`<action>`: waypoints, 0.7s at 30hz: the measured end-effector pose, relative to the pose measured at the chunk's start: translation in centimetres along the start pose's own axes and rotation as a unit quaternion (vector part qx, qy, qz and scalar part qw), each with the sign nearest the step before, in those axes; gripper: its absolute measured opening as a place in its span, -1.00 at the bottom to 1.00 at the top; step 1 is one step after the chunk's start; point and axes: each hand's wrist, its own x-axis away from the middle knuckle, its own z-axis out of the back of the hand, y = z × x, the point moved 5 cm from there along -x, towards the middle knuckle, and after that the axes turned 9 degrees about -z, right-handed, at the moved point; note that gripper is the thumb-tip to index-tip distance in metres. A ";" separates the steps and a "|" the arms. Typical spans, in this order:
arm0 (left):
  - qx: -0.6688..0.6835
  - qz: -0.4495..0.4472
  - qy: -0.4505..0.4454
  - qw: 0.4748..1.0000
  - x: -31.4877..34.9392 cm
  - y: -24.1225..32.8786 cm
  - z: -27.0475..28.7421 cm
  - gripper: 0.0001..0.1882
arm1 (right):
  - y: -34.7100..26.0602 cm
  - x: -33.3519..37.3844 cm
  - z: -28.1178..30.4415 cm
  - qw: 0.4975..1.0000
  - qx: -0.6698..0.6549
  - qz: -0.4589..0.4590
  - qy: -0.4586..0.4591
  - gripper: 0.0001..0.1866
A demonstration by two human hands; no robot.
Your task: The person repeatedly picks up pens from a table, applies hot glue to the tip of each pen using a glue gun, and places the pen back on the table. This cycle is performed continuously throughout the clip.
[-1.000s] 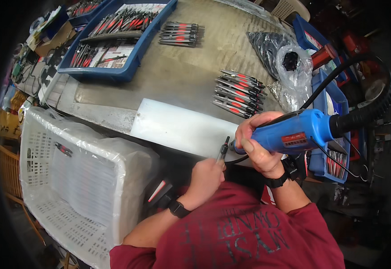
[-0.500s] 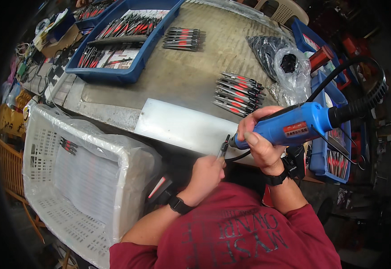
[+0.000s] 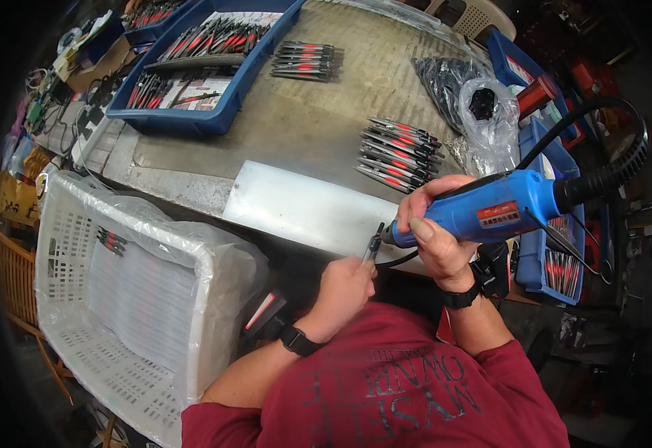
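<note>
My left hand [image 3: 347, 293] is closed round a grey-and-black pen [image 3: 374, 245], held upright just past the near edge of the table. My right hand [image 3: 445, 235] grips a blue corded power tool [image 3: 501, 205], its body lying across my palm and fingers. The tool's narrow nose points left and meets, or almost meets, the side of the pen's upper black part; its very tip is too small to make out. Just beyond my right hand, a row of grey pens with red grips [image 3: 397, 155] lies on the table.
A white block [image 3: 303, 205] lies along the table's near edge. At left stands a white plastic-lined basket [image 3: 203, 321] with several pens inside. Blue trays [image 3: 225, 112] of pens sit far left, with more at right. Another pen row [image 3: 303, 60] and clear plastic bags [image 3: 486, 119] are farther back.
</note>
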 end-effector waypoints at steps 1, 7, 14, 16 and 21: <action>-0.002 -0.002 0.000 1.000 0.0 0.0 0.0 -0.77 | 0.0 0.0 0.0 1.000 0.008 0.001 0.000 -0.59; -0.002 -0.005 0.006 1.000 -0.1 -0.1 0.1 -0.78 | 0.4 0.0 -0.3 0.999 0.048 0.002 0.004 -0.59; -0.051 -0.025 0.034 0.998 -0.1 -0.1 0.3 -0.74 | 0.2 -1.1 -1.6 0.949 0.310 0.033 -0.043 -0.63; -0.101 -0.054 0.051 0.992 -0.1 0.1 0.4 -0.71 | 0.3 -1.4 -1.7 0.947 0.316 0.016 -0.046 -0.64; -0.091 -0.049 0.054 0.993 -0.2 -0.2 0.5 -0.70 | 1.1 -1.9 -2.2 0.973 0.229 -0.024 -0.033 -0.66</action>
